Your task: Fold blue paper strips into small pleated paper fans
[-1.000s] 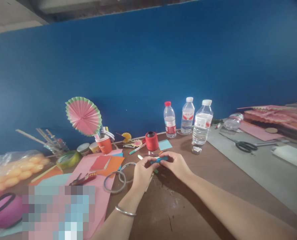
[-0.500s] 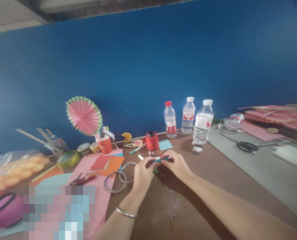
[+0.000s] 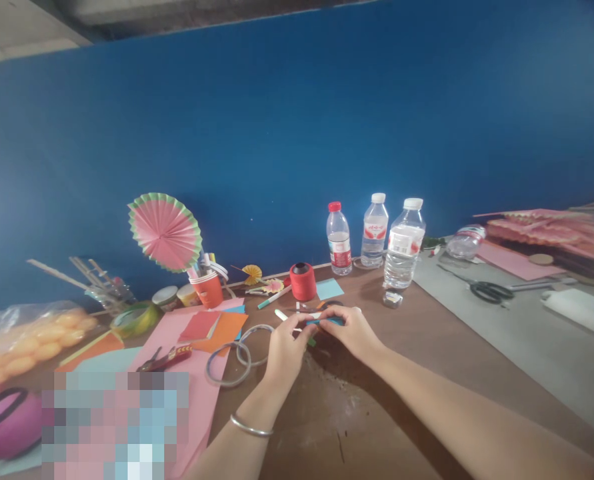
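My left hand (image 3: 285, 349) and my right hand (image 3: 353, 331) meet over the brown table (image 3: 357, 413), both pinched on a small narrow blue strip (image 3: 325, 321) held between their fingertips. A silver bangle circles my left wrist. Just beyond the strip stands a red thread spool (image 3: 303, 281), with a white and green marker (image 3: 275, 297) beside it. Small paper scraps lie under my hands.
Three water bottles (image 3: 405, 243) stand at the back by the blue wall. To the left lie pink and orange paper sheets (image 3: 211, 328), wire rings (image 3: 237, 360), pliers (image 3: 164, 359), a red cup with a pink paper fan (image 3: 165, 231). Black scissors (image 3: 491, 291) rest on the grey mat to the right.
Both hands stay pinched on the blue strip, and their fingers have shifted only slightly. The view has drifted a little.
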`<action>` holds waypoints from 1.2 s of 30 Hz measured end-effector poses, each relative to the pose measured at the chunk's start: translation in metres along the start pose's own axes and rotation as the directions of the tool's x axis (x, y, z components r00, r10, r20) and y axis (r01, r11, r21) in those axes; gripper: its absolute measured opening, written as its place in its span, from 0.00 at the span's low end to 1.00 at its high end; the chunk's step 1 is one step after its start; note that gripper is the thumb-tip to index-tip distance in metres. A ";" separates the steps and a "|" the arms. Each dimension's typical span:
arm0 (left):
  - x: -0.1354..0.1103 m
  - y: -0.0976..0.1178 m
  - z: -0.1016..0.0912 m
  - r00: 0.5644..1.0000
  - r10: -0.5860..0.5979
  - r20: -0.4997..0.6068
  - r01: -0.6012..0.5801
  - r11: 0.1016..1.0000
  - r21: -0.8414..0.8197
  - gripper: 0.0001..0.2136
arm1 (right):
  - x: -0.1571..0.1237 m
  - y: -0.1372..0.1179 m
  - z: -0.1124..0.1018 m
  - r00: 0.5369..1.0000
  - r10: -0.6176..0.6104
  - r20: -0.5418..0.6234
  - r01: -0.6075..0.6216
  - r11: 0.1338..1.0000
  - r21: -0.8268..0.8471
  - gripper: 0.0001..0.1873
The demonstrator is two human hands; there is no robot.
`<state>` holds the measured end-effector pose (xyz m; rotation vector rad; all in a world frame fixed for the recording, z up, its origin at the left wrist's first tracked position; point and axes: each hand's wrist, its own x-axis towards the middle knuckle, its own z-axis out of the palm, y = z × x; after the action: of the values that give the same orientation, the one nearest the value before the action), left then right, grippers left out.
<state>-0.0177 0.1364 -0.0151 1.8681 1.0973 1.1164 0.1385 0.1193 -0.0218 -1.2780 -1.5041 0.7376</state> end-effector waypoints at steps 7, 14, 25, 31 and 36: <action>0.002 0.002 0.000 0.994 -0.111 -0.019 0.108 0.988 -0.112 0.07 | 0.001 0.002 0.000 0.999 0.039 -0.004 -0.039 0.998 0.058 0.07; 0.004 -0.005 0.003 0.968 -0.250 0.025 0.245 0.916 -0.318 0.09 | 0.003 0.003 0.000 0.992 0.100 0.075 -0.112 0.981 0.161 0.06; 0.003 -0.004 0.002 0.969 -0.242 0.055 0.248 0.931 -0.266 0.09 | 0.002 0.002 0.001 0.991 0.114 0.067 -0.124 0.978 0.169 0.06; 0.005 -0.006 0.002 0.956 -0.290 0.034 0.288 0.918 -0.274 0.10 | 0.004 0.007 0.002 0.989 0.142 0.042 -0.148 0.959 0.244 0.08; 0.006 -0.006 0.002 0.949 -0.312 0.030 0.306 0.899 -0.313 0.10 | 0.005 0.010 0.003 0.985 0.166 0.048 -0.173 0.931 0.320 0.08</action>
<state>-0.0166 0.1436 -0.0191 1.3812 1.1084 1.0551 0.1397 0.1275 -0.0301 -1.1587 -1.2349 1.0663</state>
